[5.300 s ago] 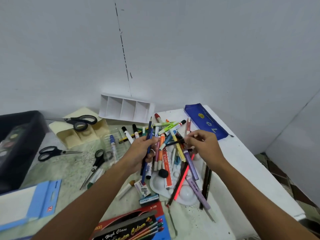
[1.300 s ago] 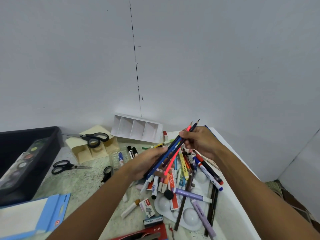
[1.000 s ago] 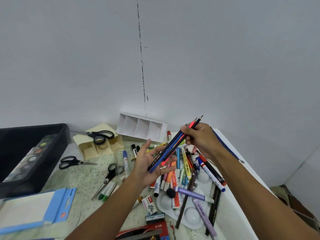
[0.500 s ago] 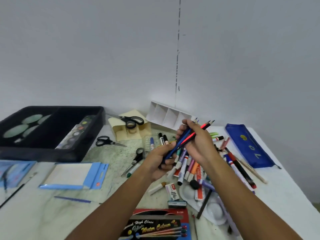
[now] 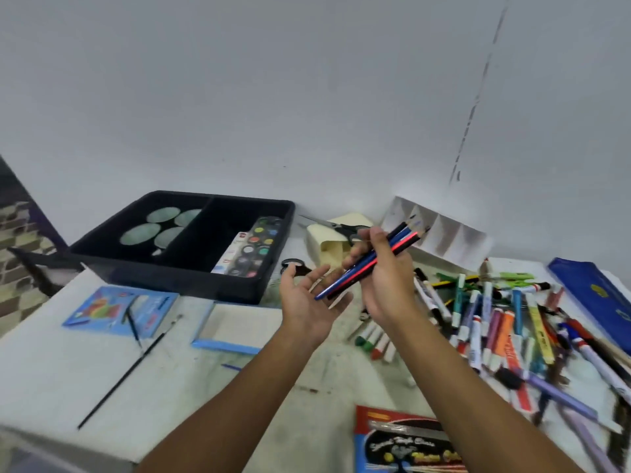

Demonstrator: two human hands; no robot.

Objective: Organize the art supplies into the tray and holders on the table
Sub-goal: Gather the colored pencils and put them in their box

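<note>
Mid-sort: your right hand [image 5: 386,288] grip clamps the slim blue, red and black pencil bundle [image 5: 370,262]; left hand [image 5: 309,302] spread, empty. Next, probably carry them to the black divided plastic tray [image 5: 273,230].

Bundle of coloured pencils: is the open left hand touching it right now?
Cannot tell. In the head view the right hand grips the bundle of coloured pencils; its lower tips overlap the open left hand, so contact or gap isn't plain.

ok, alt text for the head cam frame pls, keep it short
The right hand grips a bundle of pencils above a cluttered table while the left hand is open, palm up, beneath their lower ends. A black tray holding a paint palette sits behind to the left; loose markers lie scattered to the right.
</note>
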